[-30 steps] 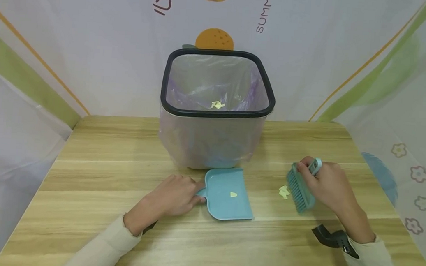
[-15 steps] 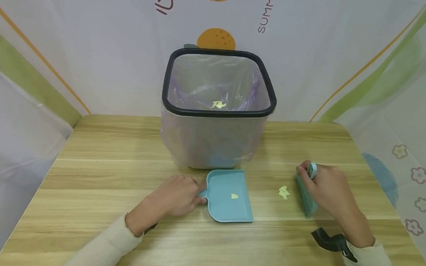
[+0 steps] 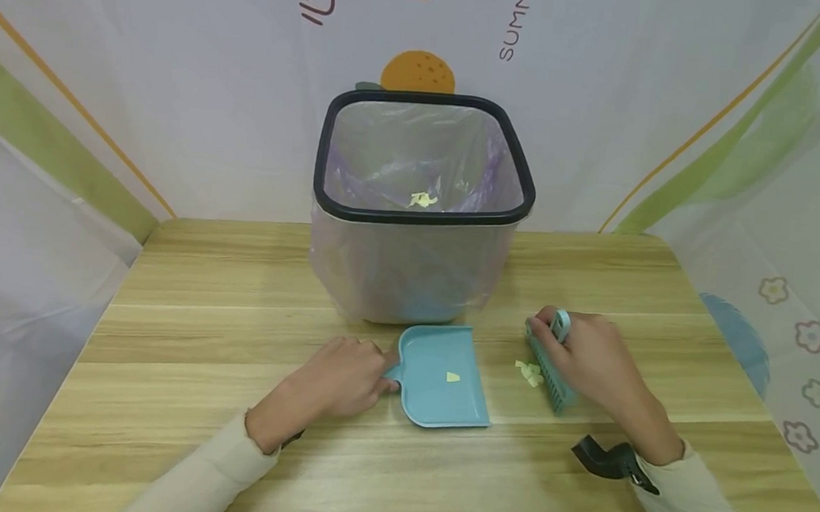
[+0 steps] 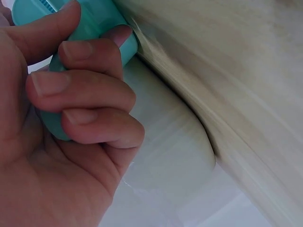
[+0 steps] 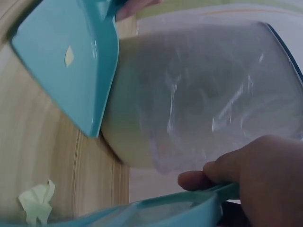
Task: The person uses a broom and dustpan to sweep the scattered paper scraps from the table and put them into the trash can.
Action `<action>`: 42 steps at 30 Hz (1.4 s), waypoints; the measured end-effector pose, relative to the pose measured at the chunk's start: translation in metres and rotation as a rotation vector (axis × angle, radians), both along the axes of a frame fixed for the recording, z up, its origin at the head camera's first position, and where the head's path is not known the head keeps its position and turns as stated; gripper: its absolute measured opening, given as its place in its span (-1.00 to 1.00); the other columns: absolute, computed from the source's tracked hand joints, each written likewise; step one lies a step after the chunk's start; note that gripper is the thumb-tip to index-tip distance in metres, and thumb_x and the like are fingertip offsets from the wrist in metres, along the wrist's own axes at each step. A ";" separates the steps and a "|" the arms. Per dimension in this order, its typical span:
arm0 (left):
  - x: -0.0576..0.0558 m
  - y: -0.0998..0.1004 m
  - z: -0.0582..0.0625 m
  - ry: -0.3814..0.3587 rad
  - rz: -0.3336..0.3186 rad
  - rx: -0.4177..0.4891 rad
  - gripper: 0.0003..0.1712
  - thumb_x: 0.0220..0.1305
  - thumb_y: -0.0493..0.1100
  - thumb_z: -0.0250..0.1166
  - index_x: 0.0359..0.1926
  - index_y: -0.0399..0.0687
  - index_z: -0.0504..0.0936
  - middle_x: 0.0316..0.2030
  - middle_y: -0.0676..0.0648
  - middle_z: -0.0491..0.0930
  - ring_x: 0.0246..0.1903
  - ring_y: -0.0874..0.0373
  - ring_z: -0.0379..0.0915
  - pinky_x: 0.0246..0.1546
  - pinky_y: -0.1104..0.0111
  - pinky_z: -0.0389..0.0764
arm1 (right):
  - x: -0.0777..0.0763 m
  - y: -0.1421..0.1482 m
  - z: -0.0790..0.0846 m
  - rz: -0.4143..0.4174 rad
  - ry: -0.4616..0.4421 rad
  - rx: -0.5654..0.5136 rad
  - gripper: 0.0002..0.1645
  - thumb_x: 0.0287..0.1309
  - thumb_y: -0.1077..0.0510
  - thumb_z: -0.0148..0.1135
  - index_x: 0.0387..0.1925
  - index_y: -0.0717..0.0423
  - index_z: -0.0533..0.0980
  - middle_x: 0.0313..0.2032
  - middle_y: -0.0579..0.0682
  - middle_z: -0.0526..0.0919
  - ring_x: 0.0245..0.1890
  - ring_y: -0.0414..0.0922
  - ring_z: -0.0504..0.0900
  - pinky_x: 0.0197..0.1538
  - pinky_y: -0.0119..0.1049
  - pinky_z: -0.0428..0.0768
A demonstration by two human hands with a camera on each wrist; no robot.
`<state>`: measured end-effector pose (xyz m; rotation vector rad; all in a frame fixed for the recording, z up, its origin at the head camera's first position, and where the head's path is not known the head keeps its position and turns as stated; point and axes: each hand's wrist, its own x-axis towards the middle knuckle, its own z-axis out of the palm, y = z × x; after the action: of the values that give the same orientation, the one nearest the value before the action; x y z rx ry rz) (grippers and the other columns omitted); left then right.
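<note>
In the head view my left hand [image 3: 348,375] grips the short handle of a light blue dustpan [image 3: 435,404], which lies on the table with its straight edge facing right. One small yellow paper scrap [image 3: 453,377] rests in the pan. The left wrist view shows the fingers [image 4: 90,90] curled around the handle. My right hand [image 3: 592,356] holds a blue-green hand brush [image 3: 548,373] by its handle, bristles down. A small cluster of yellow paper scraps [image 3: 530,374] lies on the wood right at the left side of the bristles, between brush and dustpan.
A trash bin [image 3: 409,272] with a black rim and a clear purplish liner stands behind the dustpan. More yellow scraps [image 3: 423,200] lie inside it. The wooden table [image 3: 200,289] is bordered by white printed cloth [image 3: 234,117] at the back and sides.
The right hand with the brush first shifts slightly right, then moves left, and the scrap cluster has slid a little left toward the dustpan. The left hand and dustpan stay almost in place.
</note>
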<state>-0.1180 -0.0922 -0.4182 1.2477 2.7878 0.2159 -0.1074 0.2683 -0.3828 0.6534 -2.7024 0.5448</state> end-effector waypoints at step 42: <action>-0.001 -0.002 -0.002 -0.003 0.010 -0.003 -0.75 0.54 0.01 0.40 -0.08 -0.09 0.68 -0.38 -0.08 0.68 -0.46 0.03 0.60 -0.50 0.09 0.58 | -0.003 -0.016 0.008 0.123 -0.022 -0.015 -0.88 0.41 0.26 0.46 -0.29 0.02 0.72 -0.52 -0.31 0.58 -0.56 -0.36 0.39 -0.42 -0.25 0.54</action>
<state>-0.1191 -0.0945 -0.4201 1.2318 2.7910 0.2145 -0.1104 0.2521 -0.3745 0.8185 -2.6883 0.6048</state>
